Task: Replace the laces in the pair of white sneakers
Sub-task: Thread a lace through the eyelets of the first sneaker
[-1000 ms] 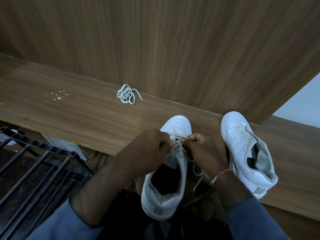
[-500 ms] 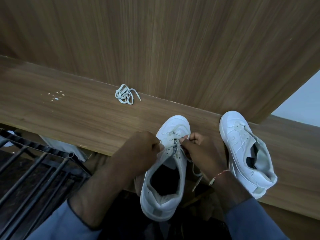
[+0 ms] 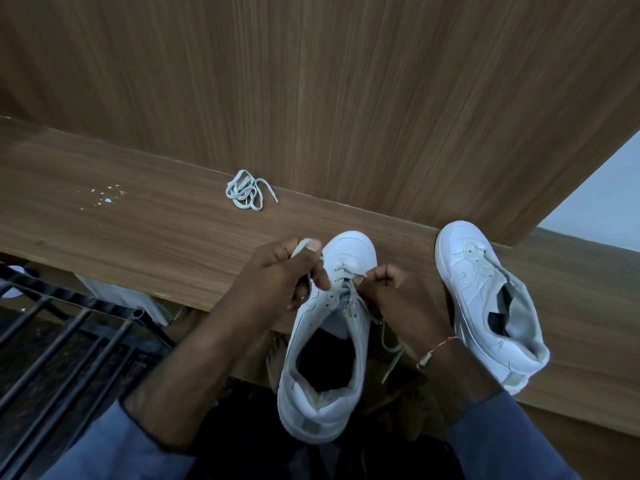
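Observation:
A white sneaker (image 3: 329, 344) lies toe-forward over the front edge of the wooden shelf (image 3: 138, 237), its heel toward me. My left hand (image 3: 284, 275) pinches one end of its lace (image 3: 303, 245) and holds it up at the left of the toe. My right hand (image 3: 388, 292) pinches the lace at the eyelets on the shoe's right side; the other lace end (image 3: 389, 355) hangs down below that hand. The second white sneaker (image 3: 485, 299) lies unlaced on the shelf to the right. A loose bundled lace (image 3: 246, 190) rests near the back wall.
A wooden panel (image 3: 346, 98) rises behind the shelf. A dark metal rack (image 3: 62, 341) stands at the lower left. Small white specks (image 3: 104, 197) dot the shelf at left. A bare foot (image 3: 277, 355) shows under the shelf.
My left hand has drawn the lace end up and leftward out of the eyelet. My right hand stays at the eyelets.

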